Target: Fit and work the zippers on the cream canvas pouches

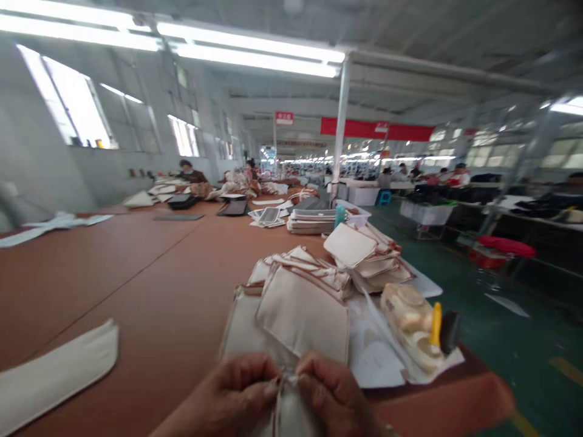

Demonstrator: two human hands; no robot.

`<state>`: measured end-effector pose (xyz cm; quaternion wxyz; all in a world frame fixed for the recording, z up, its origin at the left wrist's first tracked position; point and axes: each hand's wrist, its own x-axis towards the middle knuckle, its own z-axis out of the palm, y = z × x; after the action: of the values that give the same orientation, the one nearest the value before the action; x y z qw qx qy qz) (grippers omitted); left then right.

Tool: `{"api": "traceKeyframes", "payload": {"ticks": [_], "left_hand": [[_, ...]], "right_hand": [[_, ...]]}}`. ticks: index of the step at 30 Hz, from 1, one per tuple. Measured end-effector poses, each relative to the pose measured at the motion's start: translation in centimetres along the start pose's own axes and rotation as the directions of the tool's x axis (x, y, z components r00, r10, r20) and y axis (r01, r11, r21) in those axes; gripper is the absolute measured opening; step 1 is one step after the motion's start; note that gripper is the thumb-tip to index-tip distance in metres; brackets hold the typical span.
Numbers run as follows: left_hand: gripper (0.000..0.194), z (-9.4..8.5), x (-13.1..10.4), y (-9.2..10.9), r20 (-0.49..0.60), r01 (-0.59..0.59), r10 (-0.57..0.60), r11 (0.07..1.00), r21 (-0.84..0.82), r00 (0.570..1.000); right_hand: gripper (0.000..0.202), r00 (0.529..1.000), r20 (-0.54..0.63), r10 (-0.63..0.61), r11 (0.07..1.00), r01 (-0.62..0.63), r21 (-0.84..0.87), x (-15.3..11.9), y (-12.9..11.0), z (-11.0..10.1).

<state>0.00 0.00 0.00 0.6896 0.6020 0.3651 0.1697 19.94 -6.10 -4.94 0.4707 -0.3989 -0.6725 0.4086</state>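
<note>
At the bottom centre, my left hand [241,388] and my right hand [330,394] face each other, thumbs and forefingers pinched on a cream fabric piece [291,413] with a brown edge. The fingertips sit close together on either side of its edge. Below my hands the piece runs out of view. Just beyond lies a pile of cream fabric panels [305,309] with brown edging, its front panels reaching almost to my fingers. A second stack of cream panels [359,249] rests behind it on the right.
A tray [410,321] with a yellow-handled brush [436,325] stands right, beside white paper [373,352]. A long cream piece [59,376] lies left on the brown table [150,285]. Farther back are stacked panels [314,221], a turquoise bottle [339,215] and people at work.
</note>
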Motion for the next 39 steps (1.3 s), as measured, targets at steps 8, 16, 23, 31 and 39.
{"api": "traceKeyframes", "payload": {"ticks": [8, 16, 23, 31, 39], "left_hand": [[0.026, -0.2, -0.8, -0.6, 0.069, -0.023, 0.014, 0.991, 0.130, 0.998], [0.014, 1.1, -1.3, -0.9, 0.059, -0.133, 0.123, 0.967, 0.219, 0.991], [0.012, 2.1, -1.2, -1.0, -0.029, -0.151, 0.173, 0.919, 0.365, 0.984], [0.012, 2.6, -0.9, -1.8, -0.083, -0.093, 0.143, 0.894, 0.438, 0.986], [0.013, 2.3, -1.1, -1.5, -0.055, -0.074, 0.112, 0.884, 0.461, 0.992]], "right_hand": [[0.026, 1.000, -0.004, -0.029, 0.998, 0.029, 0.059, -0.9, 0.1, 0.6], [0.014, 0.982, 0.009, -0.190, 0.978, 0.190, -0.085, -0.9, 0.6, 0.8], [0.038, 0.944, 0.080, 0.320, 0.883, -0.328, 0.336, -1.2, 0.2, 1.2], [0.041, 0.943, 0.138, 0.303, 0.904, -0.330, 0.271, -0.8, -0.4, 0.6], [0.006, 0.903, 0.016, 0.430, 0.901, -0.431, 0.051, 0.1, -0.3, 1.3]]}}
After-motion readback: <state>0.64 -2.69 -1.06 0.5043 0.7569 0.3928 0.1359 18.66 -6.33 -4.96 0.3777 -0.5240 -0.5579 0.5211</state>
